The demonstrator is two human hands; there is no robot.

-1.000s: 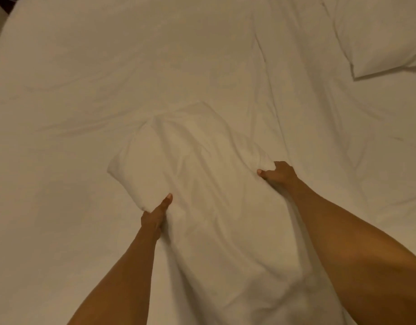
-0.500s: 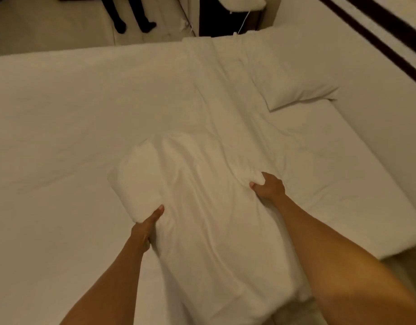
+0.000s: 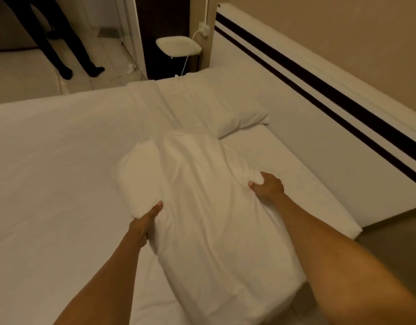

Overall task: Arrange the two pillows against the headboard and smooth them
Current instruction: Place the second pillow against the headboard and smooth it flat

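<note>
- The near pillow [image 3: 202,207] lies on the bed [image 3: 49,160], held at both sides: left hand [image 3: 143,225] pinches its 9 o'clock edge, right hand [image 3: 269,187] bunches fabric at 3 o'clock.
- Both grips are closed on it.
- It is white, creased lengthwise, one corner folded under.
- The far pillow [image 3: 225,109] rests at 12 o'clock, against the striped headboard [image 3: 308,118].

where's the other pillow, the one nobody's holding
In the head view, the other pillow lies upper centre, against the headboard, just beyond the held pillow.
</note>
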